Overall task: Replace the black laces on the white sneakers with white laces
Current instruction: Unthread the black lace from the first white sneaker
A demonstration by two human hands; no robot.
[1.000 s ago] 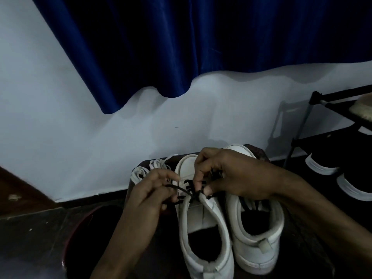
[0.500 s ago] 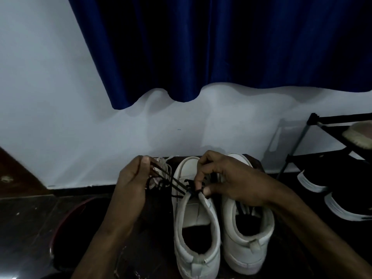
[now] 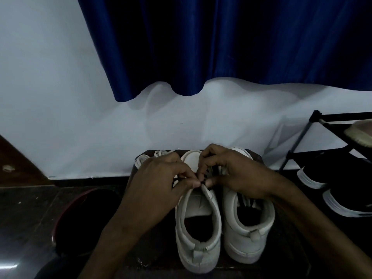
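**Item:** black lace (image 3: 207,173), thin cord, threaded through the upper eyelets of a white sneaker (image 3: 198,224). The sneaker is a smooth leather-look low-top, heel toward the viewer, at 6 o'clock in the view.

**Handling (judged):** the lace is light and limp, and likely to drag in the eyelets. Take it close to an eyelet and draw out a short run at a time. The sneaker is light with a fairly stiff upper and may slide unless steadied.

**Hands:** left hand (image 3: 159,182) at 9 o'clock of the lacing, right hand (image 3: 235,174) at 3 o'clock. The fingers (image 3: 191,184) of both are narrow, thumb and forefinger pinched at the top of the tongue, apparently on the lace. Which strand each holds is lost in the dim light.

**Adjacent:**
- A second white sneaker (image 3: 249,234), same make, touches the first at 3 o'clock.
- White laces (image 3: 159,155), a loose bundle, lie at 11 o'clock behind the left hand.

**Surface:** small dark bench (image 3: 257,158) carrying both sneakers.

**Room:**
- Dark polished floor (image 3: 24,214).
- Red-rimmed round tub (image 3: 60,215) at 8 o'clock.
- White wall (image 3: 60,97).
- Deep blue pleated curtain (image 3: 221,47) at 12 o'clock.
- Black metal shoe rack (image 3: 302,141) at 3 o'clock, holding black shoes with white soles (image 3: 314,178).
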